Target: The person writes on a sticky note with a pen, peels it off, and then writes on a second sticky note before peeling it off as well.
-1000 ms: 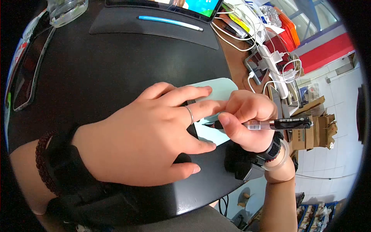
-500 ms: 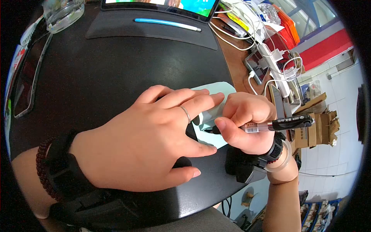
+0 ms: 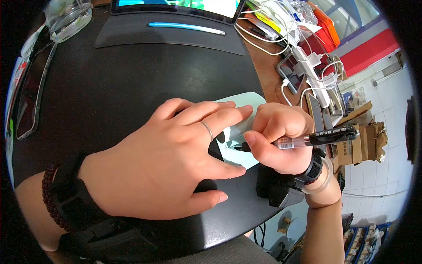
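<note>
A pale mint-green piece of paper or card (image 3: 246,97) with rounded corners lies on the black tabletop, partly covered by both hands. My left hand (image 3: 176,154) rests over its left side, fingers spread, a ring on one finger. In my right hand (image 3: 281,136) a gel pen (image 3: 323,137) with a black cap on its back end is gripped between thumb and fingers. Its dark tip points left and is down at the card, just beside the left fingers. Any marks under the tip are too small to make out.
A tablet (image 3: 184,6) on a dark cover stands at the back, with a blue stylus (image 3: 187,28) before it. At left are a phone (image 3: 35,92) and a clear glass jar (image 3: 68,22). White cables and a power strip (image 3: 312,75) crowd the right edge; cardboard boxes (image 3: 362,141) lie beyond.
The camera view has shifted slightly. Both hands keep nearly the same place, and the pen's tip stays at the card with at most a tiny movement.
</note>
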Motion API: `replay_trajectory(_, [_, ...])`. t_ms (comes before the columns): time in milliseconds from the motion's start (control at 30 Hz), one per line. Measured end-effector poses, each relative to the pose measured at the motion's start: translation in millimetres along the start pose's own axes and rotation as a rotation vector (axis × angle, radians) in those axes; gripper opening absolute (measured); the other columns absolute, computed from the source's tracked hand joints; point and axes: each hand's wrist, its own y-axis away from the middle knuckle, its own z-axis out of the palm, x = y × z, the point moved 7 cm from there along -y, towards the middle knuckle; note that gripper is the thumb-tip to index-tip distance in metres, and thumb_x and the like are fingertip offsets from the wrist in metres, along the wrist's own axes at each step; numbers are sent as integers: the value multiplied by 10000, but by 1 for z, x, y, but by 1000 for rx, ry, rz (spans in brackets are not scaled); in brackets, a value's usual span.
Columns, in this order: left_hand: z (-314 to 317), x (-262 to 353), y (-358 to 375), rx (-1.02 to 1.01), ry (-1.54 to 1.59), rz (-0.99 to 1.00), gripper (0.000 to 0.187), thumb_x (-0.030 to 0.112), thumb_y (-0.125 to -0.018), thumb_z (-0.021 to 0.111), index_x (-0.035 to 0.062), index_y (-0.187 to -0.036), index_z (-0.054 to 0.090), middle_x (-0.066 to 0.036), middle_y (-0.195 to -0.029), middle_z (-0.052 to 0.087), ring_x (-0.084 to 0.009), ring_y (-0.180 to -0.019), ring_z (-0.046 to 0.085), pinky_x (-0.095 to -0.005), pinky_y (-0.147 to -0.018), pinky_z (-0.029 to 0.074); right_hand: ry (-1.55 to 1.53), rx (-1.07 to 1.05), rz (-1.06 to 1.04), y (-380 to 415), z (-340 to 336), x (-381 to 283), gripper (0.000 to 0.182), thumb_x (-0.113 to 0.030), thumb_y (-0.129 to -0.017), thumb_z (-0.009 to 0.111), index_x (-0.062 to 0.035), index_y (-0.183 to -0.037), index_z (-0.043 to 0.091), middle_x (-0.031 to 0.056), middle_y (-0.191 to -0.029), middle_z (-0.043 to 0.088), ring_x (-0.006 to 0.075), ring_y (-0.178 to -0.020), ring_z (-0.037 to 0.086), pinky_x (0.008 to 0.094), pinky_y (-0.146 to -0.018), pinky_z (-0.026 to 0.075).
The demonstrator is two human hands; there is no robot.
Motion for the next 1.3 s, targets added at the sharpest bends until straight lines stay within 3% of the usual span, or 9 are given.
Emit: replay_trajectory(1300, [-2,0,-1,0,-13,-6,335,361,-754,697,230,-1063,708,-210,-1420,397,-391,-1279,408,-505,-979,331,-15,48,-16,-2,-3,0,329,4,-745,711,-73,-571,443,17,-543,471,137,-466,453,278,-443,317])
